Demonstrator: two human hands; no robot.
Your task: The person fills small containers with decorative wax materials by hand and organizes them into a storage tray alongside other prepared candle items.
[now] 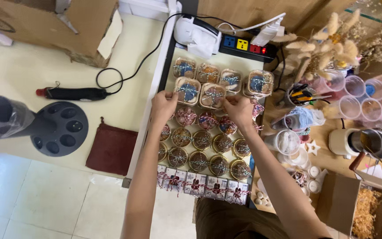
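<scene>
A dark red fabric pouch (pixel 112 150) lies beside a round black stand with holes (pixel 60 129). A black heat tool with red tip (pixel 73 93) rests near a torn cardboard box (pixel 63 26). A black power strip with coloured sockets (pixel 246 46) sits beyond dried pale grasses (pixel 323 44).

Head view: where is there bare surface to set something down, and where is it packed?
Bare patches: the cream table between the cardboard box and the black tool, and between that tool's cable and the tray edge. Crowded: the tray under both hands, full of tied boxes, and the wooden top with cups.
</scene>
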